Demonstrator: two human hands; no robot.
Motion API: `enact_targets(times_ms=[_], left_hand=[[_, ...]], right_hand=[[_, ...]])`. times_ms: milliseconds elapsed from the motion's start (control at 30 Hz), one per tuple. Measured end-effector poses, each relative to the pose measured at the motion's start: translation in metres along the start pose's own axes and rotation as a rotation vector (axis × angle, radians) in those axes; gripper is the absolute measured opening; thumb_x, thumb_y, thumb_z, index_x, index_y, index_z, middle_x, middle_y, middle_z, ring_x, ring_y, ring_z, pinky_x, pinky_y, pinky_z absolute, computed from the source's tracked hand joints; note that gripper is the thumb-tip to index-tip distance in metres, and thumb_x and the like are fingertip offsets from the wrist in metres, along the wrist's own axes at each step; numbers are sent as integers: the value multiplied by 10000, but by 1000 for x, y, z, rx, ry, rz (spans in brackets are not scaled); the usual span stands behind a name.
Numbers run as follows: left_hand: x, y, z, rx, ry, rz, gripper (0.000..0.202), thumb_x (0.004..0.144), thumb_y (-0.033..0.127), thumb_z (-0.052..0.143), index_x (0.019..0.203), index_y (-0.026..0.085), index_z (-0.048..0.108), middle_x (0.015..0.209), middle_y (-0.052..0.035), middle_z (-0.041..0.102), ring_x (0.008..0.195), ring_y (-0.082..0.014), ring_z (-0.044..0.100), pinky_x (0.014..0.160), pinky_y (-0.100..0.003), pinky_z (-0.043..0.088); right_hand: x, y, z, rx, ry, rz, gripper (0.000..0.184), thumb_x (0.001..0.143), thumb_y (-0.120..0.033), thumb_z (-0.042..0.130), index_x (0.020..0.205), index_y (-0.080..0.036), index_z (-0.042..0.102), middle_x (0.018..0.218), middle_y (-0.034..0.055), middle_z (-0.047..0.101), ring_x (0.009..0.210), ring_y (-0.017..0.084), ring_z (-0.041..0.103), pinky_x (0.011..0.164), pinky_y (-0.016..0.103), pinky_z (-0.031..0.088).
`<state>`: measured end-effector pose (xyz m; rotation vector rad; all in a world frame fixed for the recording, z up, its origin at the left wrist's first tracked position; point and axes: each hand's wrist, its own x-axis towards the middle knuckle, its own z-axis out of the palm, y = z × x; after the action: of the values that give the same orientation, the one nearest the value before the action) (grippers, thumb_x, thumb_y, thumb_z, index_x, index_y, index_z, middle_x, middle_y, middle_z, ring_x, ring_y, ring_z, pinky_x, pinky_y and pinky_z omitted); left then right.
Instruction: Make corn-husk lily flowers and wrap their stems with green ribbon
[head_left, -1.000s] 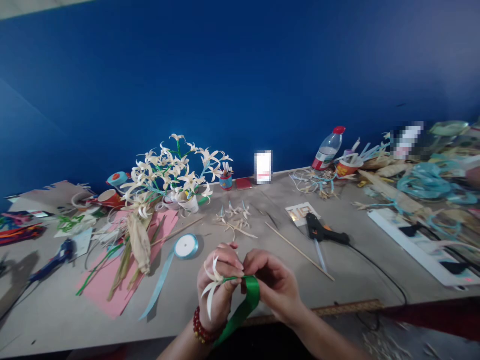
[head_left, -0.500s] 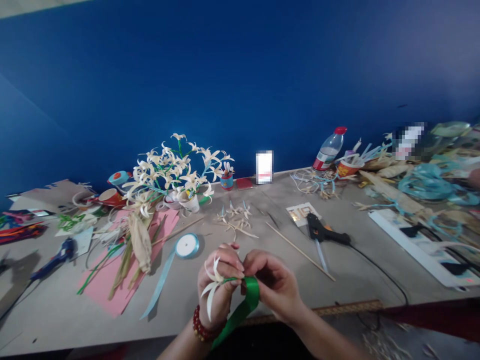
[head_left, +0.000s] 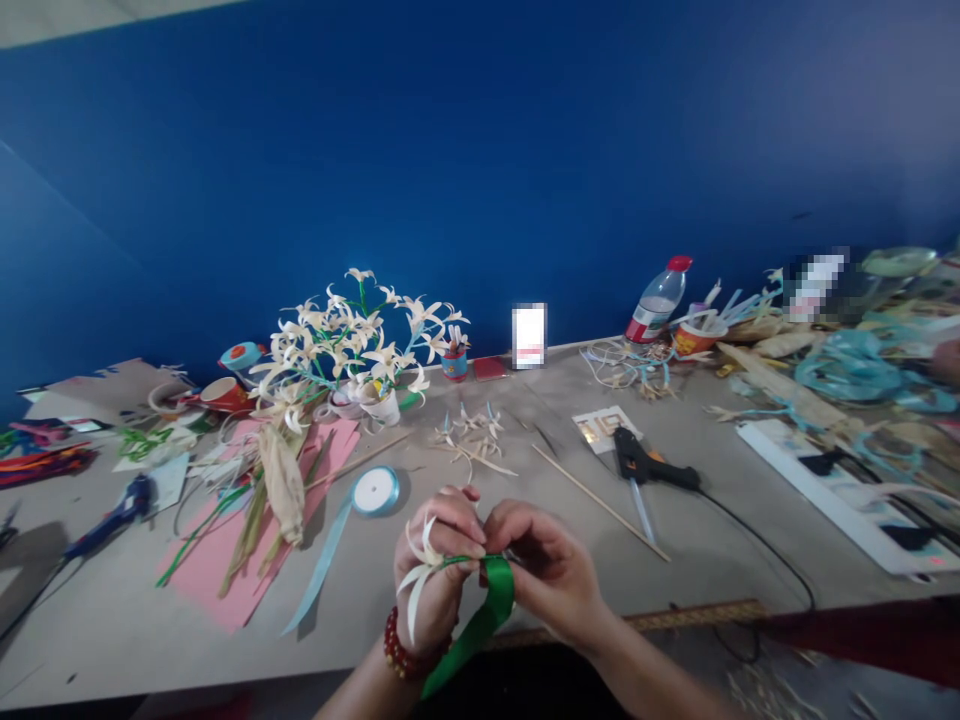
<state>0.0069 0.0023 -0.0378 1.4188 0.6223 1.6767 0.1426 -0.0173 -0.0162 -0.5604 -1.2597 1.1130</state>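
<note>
Shifted only a little since the earlier frame: drawn slightly left, both at the bend of the green ribbon (head_left: 496, 592) and at the white flower (head_left: 427, 557). Lying between the hands, with the long axis of the green stem (head_left: 454, 561) running roughly left to right and the bloom at its left end. Pinched in the left hand (head_left: 444, 592) by thumb and fingers, just right of the petals. Pinched in the right hand (head_left: 553, 565) at the stem's right end, with too much covered to tell how much ribbon is caught there. Draped from the stem between both hands, in the ribbon's case, toward the near left; closer at the top to the right thumb.
</note>
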Motion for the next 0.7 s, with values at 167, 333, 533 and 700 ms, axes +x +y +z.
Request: enact_targets(times_ms=[167, 333, 533, 700], left_hand=[[2, 3, 0, -72, -72, 51, 137, 855, 280, 683, 727, 232, 695, 756, 2, 648, 726, -167, 606, 953, -463, 483], [6, 8, 2, -66, -77, 63, 125, 857, 292, 691, 740, 248, 696, 754, 10, 640, 723, -167, 585, 943, -477, 476], [8, 10, 2, -42, -68, 78, 162, 841, 343, 707, 706, 257, 679, 719, 17, 617, 690, -168, 565, 921, -465, 482], [4, 8, -1, -70, -73, 57, 163, 830, 341, 717, 704, 244, 684, 708, 12, 620, 680, -164, 567, 905, -461, 485]], right_hand=[[1, -2, 1, -48, 10, -42, 71, 862, -247, 720, 813, -222, 676, 752, 24, 664, 700, 148, 632, 643, 241, 501], [2, -8, 2, -174, -1, -75, 106, 878, -271, 691, 800, -210, 653, 722, 33, 664, 672, 157, 633, 625, 259, 507], [0, -9, 1, -302, -40, -114, 19, 865, -198, 661, 864, -215, 651, 773, 45, 679, 721, 180, 656, 682, 294, 533], [-4, -6, 2, -287, -24, -128, 73, 853, -148, 662, 838, -218, 649, 742, 29, 674, 685, 165, 653, 651, 268, 527]])
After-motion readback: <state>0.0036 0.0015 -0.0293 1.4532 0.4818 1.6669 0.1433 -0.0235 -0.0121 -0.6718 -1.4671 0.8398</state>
